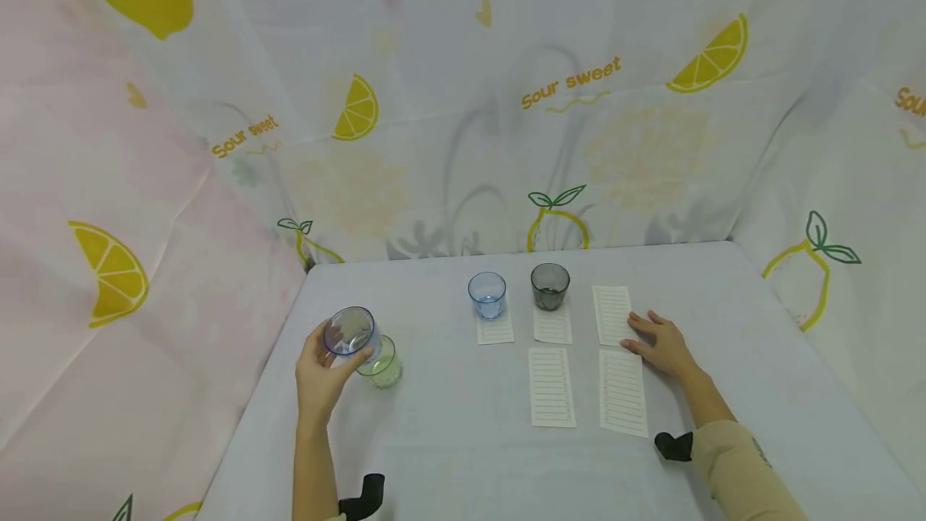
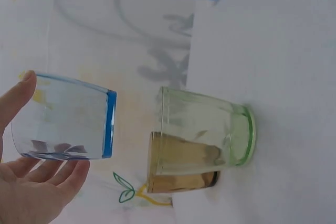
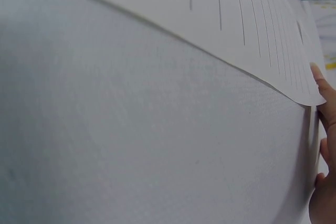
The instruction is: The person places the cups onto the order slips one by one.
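Note:
My left hand (image 1: pixel 321 380) grips a clear blue-tinted glass (image 1: pixel 352 334), thumb on one side and fingers on the other. In the left wrist view this glass (image 2: pixel 68 119) is held off the table, its thick blue base toward the tabletop. Beside it a green glass (image 1: pixel 387 374) stands upright on the table. An amber glass (image 2: pixel 181 181) shows close behind the green one in the left wrist view. Over on the right, my right hand (image 1: pixel 664 348) has its fingers spread at the right edge of a lined paper slip (image 1: pixel 612 316), holding no glass.
Another blue glass (image 1: pixel 488 296) and a grey glass (image 1: pixel 551 288) stand on lined slips toward the back. Two more lined slips (image 1: pixel 552 387) lie nearer the front, one below the right hand. A white cloth covers the table (image 1: pixel 463 465); lemon-print curtains (image 1: pixel 448 103) surround it.

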{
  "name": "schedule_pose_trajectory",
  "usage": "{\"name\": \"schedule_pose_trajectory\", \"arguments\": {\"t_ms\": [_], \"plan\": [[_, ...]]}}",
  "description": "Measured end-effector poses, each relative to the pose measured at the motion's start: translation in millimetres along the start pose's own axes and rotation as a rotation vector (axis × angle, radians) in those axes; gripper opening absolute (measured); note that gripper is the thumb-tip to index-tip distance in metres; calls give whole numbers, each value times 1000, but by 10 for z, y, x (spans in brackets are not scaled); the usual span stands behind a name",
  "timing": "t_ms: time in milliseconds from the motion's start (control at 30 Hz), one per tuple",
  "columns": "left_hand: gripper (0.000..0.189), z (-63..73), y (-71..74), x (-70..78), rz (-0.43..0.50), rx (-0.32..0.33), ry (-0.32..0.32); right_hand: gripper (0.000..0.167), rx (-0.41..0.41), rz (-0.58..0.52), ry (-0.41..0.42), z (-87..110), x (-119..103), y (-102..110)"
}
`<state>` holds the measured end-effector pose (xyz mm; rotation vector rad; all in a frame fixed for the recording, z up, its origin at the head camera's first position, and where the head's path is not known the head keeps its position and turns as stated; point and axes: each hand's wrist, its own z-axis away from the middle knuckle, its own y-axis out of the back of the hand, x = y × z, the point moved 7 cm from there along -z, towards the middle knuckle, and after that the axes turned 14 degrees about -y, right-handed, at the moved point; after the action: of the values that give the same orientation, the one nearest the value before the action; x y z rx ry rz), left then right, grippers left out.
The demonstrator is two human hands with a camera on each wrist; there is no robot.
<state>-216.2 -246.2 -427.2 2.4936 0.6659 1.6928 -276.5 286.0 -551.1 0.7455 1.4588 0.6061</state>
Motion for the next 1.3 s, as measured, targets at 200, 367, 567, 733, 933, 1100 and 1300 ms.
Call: {"name": "schedule_pose_trajectory", "arguments": {"t_ms": [200,367,567,733,933,1100,1300], "plan": [[83,-88,-193,46,48,-43,-27,51,4,9,9,-2,17,-2],[86,-159,-348,85,87,-81,-33,51,-2,13,4,0,16,5],[84,-205,-517,135,127,-128,-34,51,1,18,1,0,6,0],[82,-235,-667,167,149,-154,-46,51,-7,18,-7,-3,12,-7],[81,-282,-847,223,167,-168,-86,51,3,-8,11,3,-5,-4],[79,-318,-1009,295,203,-181,-111,52,-8,-6,-5,6,1,-5],[78,-327,-1206,445,229,-214,-120,52,-29,-11,-29,7,15,2]]}}
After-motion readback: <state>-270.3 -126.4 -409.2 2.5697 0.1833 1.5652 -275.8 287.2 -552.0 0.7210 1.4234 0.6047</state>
